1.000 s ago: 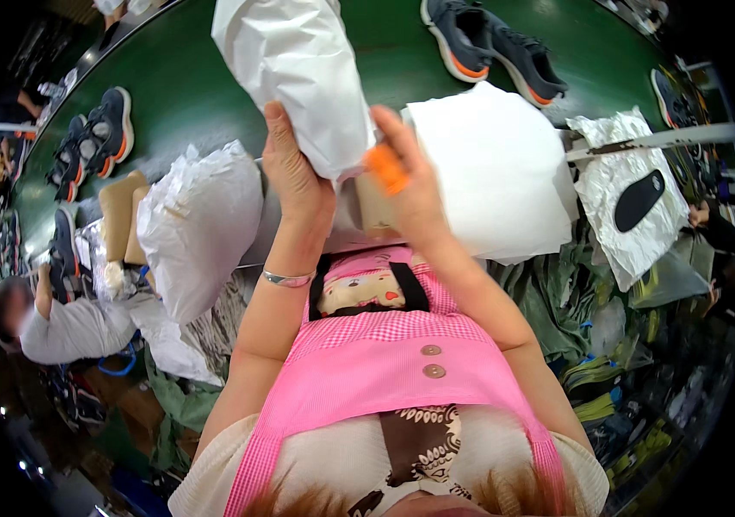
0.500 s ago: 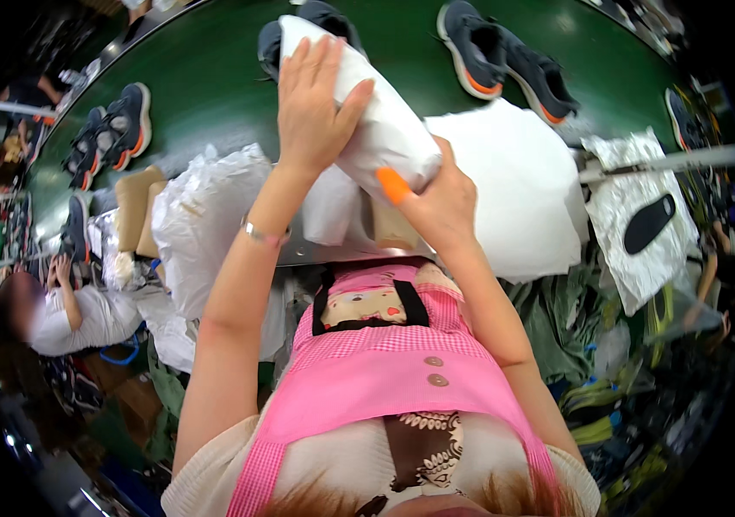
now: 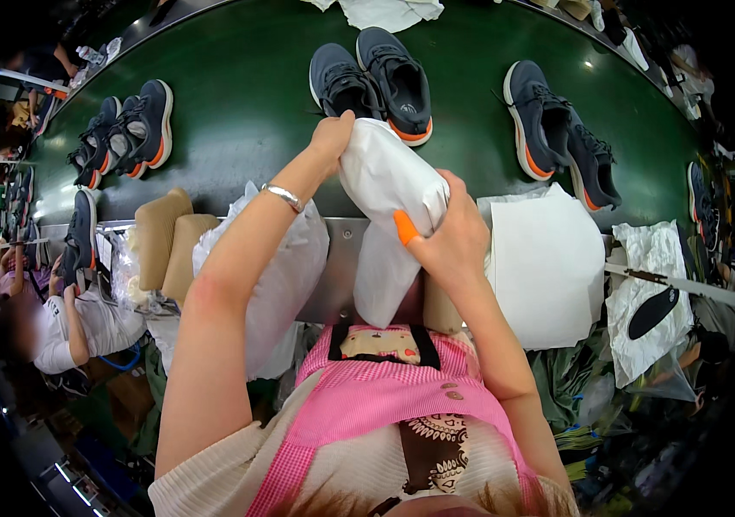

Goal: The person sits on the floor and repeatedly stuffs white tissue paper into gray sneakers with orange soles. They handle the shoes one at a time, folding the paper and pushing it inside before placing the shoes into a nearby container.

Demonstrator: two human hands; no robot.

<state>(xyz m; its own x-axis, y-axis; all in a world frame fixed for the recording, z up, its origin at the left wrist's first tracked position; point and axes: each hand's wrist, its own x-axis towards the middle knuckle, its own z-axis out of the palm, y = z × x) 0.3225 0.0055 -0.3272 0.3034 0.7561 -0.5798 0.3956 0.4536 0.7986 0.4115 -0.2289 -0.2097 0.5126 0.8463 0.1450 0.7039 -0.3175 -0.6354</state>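
Note:
Between my hands is a long bundle wrapped in white paper (image 3: pixel 391 171), tilted from upper left to lower right. My left hand (image 3: pixel 333 140) is closed on its far end, beside a pair of dark grey shoes (image 3: pixel 384 86) with orange-and-white soles. At the near end, my right hand (image 3: pixel 453 233) grips the paper; its thumb wears an orange finger cover (image 3: pixel 405 227). What the paper holds is hidden. Just below lies another white-wrapped bundle (image 3: pixel 380 280). Part of a tan block-like form (image 3: pixel 443 306) shows next to it, by my apron.
A green work surface (image 3: pixel 238 95) carries more shoe pairs, at left (image 3: pixel 139 129) and right (image 3: pixel 557 129). White paper sheets (image 3: pixel 548 258) are stacked right of my hand. White plastic bags (image 3: pixel 272 276) and tan forms (image 3: pixel 165 246) lie left; a black insole (image 3: pixel 653 314) lies far right. Another person (image 3: pixel 83 323) sits left.
My left palm lay flat along the bundle; now those fingers grip its far end. The bundle is lower in view, exposing the middle shoe pair. The whole view has shifted.

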